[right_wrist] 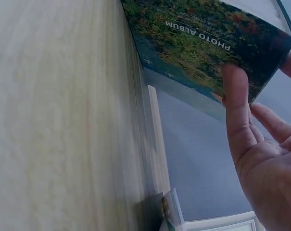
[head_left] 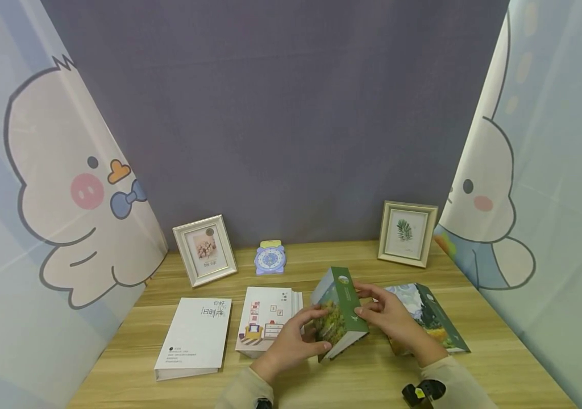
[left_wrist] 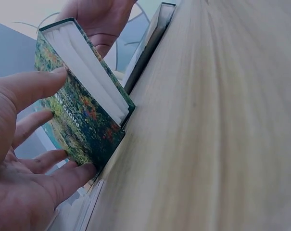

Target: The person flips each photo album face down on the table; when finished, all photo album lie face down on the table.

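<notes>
A thick photo album (head_left: 339, 315) with a green spine and a painted landscape cover tilts between both hands, its lower edge close to the wooden table. The left hand (head_left: 293, 346) rests on its left side. In the left wrist view, its thumb and spread fingertips touch one printed cover below the white page edges. My right hand (head_left: 393, 315) holds the opposite side, thumb on the spine. The right wrist view shows one of its fingers (right_wrist: 236, 86) pressing the cover beside the words PHOTO ALBUM; another lies along the spine edge.
Another painted-cover album (head_left: 447, 326) lies right of the hands. To the left are a white illustrated album (head_left: 262, 312) and a white album with black writing (head_left: 196, 332). Behind stand two picture frames, one left (head_left: 206, 250) and one right (head_left: 407, 234), with a purple clock (head_left: 270, 260) between.
</notes>
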A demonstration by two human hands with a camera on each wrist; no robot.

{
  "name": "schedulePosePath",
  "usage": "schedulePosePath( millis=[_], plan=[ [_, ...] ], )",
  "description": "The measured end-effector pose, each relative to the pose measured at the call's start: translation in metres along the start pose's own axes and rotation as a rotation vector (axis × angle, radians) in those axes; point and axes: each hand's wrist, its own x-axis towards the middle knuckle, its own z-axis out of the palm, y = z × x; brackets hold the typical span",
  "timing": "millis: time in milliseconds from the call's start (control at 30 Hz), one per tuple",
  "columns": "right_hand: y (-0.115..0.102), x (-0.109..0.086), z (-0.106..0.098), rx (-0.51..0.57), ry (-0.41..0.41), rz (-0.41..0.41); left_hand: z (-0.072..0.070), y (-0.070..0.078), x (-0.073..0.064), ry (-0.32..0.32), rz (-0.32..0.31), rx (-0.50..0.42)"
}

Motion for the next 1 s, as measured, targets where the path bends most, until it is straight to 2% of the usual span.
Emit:
schedulePosePath(
  millis=[167,267,533,633,767,867,1000],
  plan=[
    [0.0001,-0.0003,-0.0004,-0.124,0.053,0.052,0.0004,0.0032,-0.0005,0.031,-0.034,0.065],
    [0.0011,0.0,-0.0004,-0.162,0.073,0.07,0.0008,0.0035,-0.0004,0.041,-0.055,0.104],
    [0.0044,0.0007,0.0002,-0.195,0.102,0.102,0.0021,0.0014,0.0,0.028,-0.075,0.137],
    [0.0051,0.0003,0.001,-0.235,0.13,0.124,0.0033,0.0023,0.0003,0.026,-0.063,0.141],
    [0.0058,-0.0005,0.0018,-0.3,0.163,0.138,0.0044,0.0047,0.0007,0.014,-0.081,0.152],
    [0.0065,-0.0008,0.0017,-0.333,0.163,0.135,0.0044,0.0064,0.0002,-0.001,-0.098,0.165],
    [0.0078,0.0002,0.0004,-0.357,0.158,0.17,0.0041,0.0068,0.0004,-0.015,-0.112,0.193]
  ],
)
